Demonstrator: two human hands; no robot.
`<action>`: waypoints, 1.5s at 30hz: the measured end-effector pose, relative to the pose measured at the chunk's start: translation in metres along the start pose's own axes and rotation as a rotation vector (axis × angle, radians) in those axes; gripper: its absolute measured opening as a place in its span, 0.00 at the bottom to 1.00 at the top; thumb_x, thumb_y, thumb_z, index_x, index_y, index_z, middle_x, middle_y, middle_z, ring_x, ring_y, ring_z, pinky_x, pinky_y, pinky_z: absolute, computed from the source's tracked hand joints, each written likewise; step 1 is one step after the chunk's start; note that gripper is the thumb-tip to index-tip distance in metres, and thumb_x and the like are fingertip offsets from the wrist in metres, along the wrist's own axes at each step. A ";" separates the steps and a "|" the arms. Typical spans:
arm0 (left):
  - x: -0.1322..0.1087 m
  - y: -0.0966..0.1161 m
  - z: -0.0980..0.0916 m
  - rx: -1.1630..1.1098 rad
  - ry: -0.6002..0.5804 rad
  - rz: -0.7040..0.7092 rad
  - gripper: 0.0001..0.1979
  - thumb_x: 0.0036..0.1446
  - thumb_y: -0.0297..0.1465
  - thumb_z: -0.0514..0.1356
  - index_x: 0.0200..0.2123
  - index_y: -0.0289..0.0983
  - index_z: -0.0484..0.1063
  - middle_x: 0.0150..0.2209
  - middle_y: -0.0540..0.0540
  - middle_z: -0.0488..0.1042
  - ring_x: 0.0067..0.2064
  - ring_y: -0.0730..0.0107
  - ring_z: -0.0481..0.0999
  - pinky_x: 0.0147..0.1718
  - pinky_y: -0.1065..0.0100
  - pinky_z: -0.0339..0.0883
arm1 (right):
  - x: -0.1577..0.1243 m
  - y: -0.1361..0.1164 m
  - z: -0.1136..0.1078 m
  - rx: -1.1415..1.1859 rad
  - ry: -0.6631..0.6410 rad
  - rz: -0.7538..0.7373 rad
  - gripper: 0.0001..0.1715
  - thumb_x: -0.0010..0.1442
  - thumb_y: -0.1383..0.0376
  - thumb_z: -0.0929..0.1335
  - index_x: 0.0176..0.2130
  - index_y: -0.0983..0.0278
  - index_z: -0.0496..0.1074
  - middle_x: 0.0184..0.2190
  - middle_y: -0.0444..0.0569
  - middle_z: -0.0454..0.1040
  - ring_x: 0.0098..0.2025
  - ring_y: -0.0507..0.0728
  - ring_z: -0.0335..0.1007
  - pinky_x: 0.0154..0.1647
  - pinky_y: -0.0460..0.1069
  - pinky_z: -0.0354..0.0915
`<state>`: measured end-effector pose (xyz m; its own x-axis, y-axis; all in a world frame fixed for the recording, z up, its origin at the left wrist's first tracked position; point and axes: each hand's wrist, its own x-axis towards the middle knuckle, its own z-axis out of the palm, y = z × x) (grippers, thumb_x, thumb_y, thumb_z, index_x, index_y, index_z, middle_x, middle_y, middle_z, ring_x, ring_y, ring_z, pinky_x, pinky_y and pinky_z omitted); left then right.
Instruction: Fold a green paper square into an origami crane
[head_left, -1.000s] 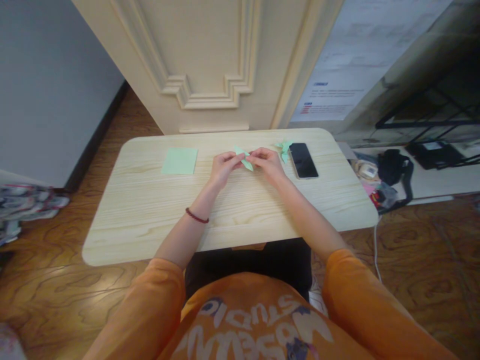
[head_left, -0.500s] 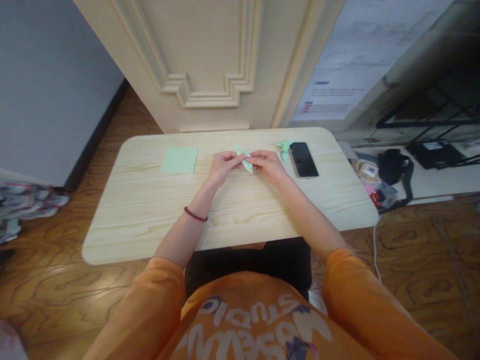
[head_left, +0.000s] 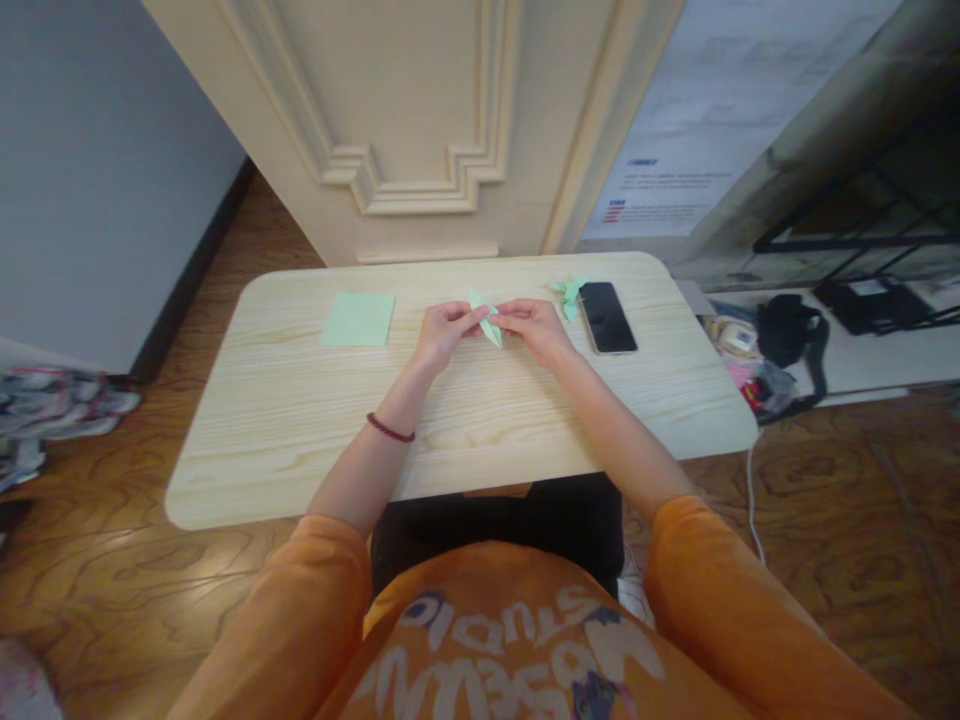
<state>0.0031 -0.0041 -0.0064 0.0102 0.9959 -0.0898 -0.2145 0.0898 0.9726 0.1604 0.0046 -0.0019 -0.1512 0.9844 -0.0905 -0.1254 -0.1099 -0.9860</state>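
Bench [head_left: 300, 420]: pale wood w/ visible grain, smooth, satin-matt. Folded paper piece [head_left: 486, 320]: thin pale-green paper, matt, sharp creases. Flat sheet [head_left: 358, 320] & small folded figure [head_left: 568, 294]: same matt green paper. Phone [head_left: 607, 318]: black, glossy, glass-like face. Floor [head_left: 112, 580]: dark wood-grain boards, polished, shiny. Bracelet [head_left: 390, 430]: dark-red beads. Sleeve [head_left: 300, 600]: orange cloth, soft, matt. Door [head_left: 420, 100]: cream paint, smooth, low gloss.

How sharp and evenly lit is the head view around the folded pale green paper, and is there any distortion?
Head view: soft, even light; the pale green folded paper pinched between the left hand and right hand is small and slightly blurred; the edges of the light wooden table bow, wide-angle style; sheen streaks the glossy wooden floor.
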 end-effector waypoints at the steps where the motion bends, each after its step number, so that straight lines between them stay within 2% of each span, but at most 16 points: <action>1: 0.000 0.000 0.000 -0.003 0.004 -0.002 0.26 0.26 0.48 0.75 0.23 0.33 0.76 0.24 0.48 0.76 0.26 0.76 0.72 0.31 0.71 0.69 | 0.000 0.000 0.000 -0.005 0.001 -0.005 0.25 0.28 0.55 0.81 0.26 0.64 0.77 0.23 0.44 0.77 0.26 0.50 0.68 0.29 0.46 0.61; 6: 0.000 -0.001 0.001 -0.014 0.004 0.001 0.25 0.27 0.47 0.75 0.23 0.33 0.76 0.24 0.48 0.76 0.26 0.76 0.72 0.31 0.71 0.68 | 0.000 -0.001 0.000 -0.026 -0.004 -0.023 0.24 0.28 0.55 0.81 0.26 0.64 0.77 0.23 0.44 0.76 0.26 0.51 0.68 0.29 0.47 0.61; 12: 0.001 -0.002 0.000 0.005 -0.021 0.002 0.22 0.33 0.44 0.74 0.24 0.33 0.76 0.24 0.48 0.76 0.27 0.75 0.72 0.32 0.71 0.68 | 0.000 0.000 -0.002 -0.011 -0.013 0.013 0.23 0.29 0.57 0.81 0.26 0.64 0.76 0.23 0.44 0.75 0.27 0.50 0.68 0.30 0.47 0.62; 17: 0.001 -0.001 -0.001 -0.005 -0.038 -0.002 0.23 0.31 0.44 0.75 0.24 0.33 0.76 0.25 0.48 0.76 0.28 0.75 0.73 0.34 0.70 0.70 | 0.001 0.000 -0.002 0.028 -0.014 0.048 0.22 0.27 0.60 0.81 0.25 0.64 0.75 0.22 0.43 0.75 0.26 0.49 0.66 0.29 0.46 0.60; 20: 0.001 -0.002 -0.001 -0.052 -0.053 -0.007 0.23 0.32 0.43 0.75 0.27 0.34 0.76 0.28 0.47 0.78 0.32 0.72 0.76 0.38 0.68 0.71 | 0.002 0.000 -0.003 0.048 0.010 0.040 0.20 0.28 0.60 0.80 0.24 0.64 0.75 0.22 0.43 0.75 0.26 0.49 0.66 0.28 0.46 0.60; 24: 0.002 -0.004 -0.003 -0.075 -0.047 -0.002 0.25 0.29 0.36 0.76 0.34 0.34 0.76 0.31 0.46 0.80 0.34 0.70 0.79 0.42 0.65 0.72 | 0.002 0.000 -0.003 0.071 0.045 0.036 0.20 0.28 0.60 0.80 0.24 0.63 0.74 0.22 0.42 0.74 0.26 0.49 0.64 0.27 0.46 0.59; 34: 0.001 0.000 -0.003 0.007 0.009 0.050 0.23 0.29 0.31 0.75 0.33 0.32 0.76 0.29 0.47 0.79 0.31 0.71 0.78 0.39 0.67 0.71 | 0.000 -0.003 -0.002 0.122 -0.033 0.072 0.20 0.30 0.59 0.80 0.24 0.65 0.77 0.22 0.43 0.73 0.26 0.49 0.65 0.27 0.45 0.58; 45: -0.002 0.003 -0.003 0.023 0.011 0.077 0.23 0.29 0.30 0.74 0.33 0.34 0.76 0.28 0.47 0.79 0.30 0.70 0.78 0.38 0.66 0.72 | 0.000 -0.002 0.000 0.080 0.010 0.025 0.20 0.28 0.57 0.80 0.23 0.63 0.77 0.21 0.43 0.73 0.24 0.48 0.62 0.27 0.46 0.60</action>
<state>-0.0001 -0.0057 -0.0038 -0.0163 0.9997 -0.0162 -0.1919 0.0128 0.9813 0.1609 0.0049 0.0001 -0.1460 0.9824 -0.1169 -0.2001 -0.1451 -0.9690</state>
